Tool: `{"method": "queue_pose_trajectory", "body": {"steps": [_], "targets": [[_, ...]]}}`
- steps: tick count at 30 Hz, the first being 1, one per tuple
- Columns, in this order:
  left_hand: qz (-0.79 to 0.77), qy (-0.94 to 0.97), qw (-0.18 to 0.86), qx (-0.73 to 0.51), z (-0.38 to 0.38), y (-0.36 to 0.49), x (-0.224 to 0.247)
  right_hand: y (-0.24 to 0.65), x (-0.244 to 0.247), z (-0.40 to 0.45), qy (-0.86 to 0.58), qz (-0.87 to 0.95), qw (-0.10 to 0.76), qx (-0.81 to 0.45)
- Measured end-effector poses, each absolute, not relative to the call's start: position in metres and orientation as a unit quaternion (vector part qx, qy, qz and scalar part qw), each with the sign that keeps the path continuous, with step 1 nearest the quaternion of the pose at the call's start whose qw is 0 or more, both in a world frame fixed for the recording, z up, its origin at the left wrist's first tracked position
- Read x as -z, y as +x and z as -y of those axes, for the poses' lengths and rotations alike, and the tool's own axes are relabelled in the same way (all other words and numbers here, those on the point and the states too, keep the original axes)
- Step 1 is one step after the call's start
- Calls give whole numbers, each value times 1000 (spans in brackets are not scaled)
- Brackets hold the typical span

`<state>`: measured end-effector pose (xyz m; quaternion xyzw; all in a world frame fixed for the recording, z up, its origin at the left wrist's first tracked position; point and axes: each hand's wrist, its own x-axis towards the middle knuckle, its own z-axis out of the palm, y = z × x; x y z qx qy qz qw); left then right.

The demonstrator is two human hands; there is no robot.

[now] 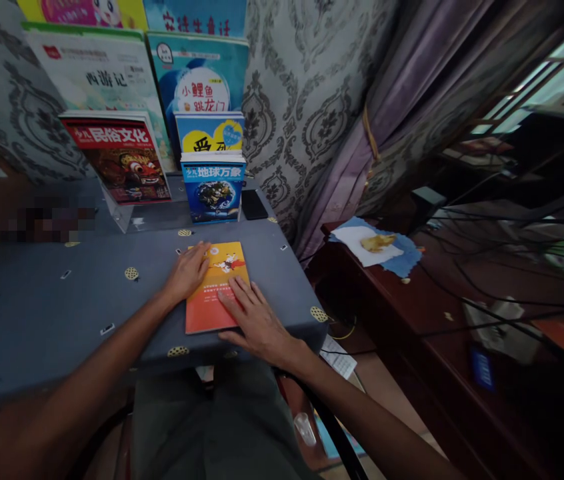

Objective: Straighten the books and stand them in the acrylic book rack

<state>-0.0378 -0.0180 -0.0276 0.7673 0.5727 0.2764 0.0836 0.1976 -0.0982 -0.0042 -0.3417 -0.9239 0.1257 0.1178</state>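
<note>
An orange and yellow book [207, 310] lies closed on the grey table [87, 293], close to its front edge. My left hand [188, 272] rests at the book's upper left edge, its fingers stretched out together. Across the book's right side lies my right hand [257, 320], flat, with the fingers spread over the cover. Neither hand grips anything. Beyond the book stands a blue book with an Earth picture [215, 193], and left of that a red book with a mask picture [127, 163] leans on a clear stand [121, 215].
Behind stand taller books, one pale [112, 77], one teal [197, 57]. A black phone [253, 205] lies right of the blue book. At right, a dark wooden desk [412, 313] carries a blue cloth [402, 260] and several cables. A purple curtain [347, 167] hangs behind.
</note>
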Motion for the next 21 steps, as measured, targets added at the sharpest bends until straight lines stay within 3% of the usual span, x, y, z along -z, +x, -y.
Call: {"method": "queue_pose_trajectory", "body": {"steps": [8,15,18,21], "targets": [[-583,765,72,-264,39,-30,27,204,18,120,-329,938,94,-57],[-582,770,68,-253,80,-21,22,226,18,141,-262,951,163,-23],[-577,758,128,-275,85,-25,11,232,2,143,-214,951,222,-30],[-559,718,265,-319,79,-33,-4,230,-20,131,-168,934,312,-55]]}}
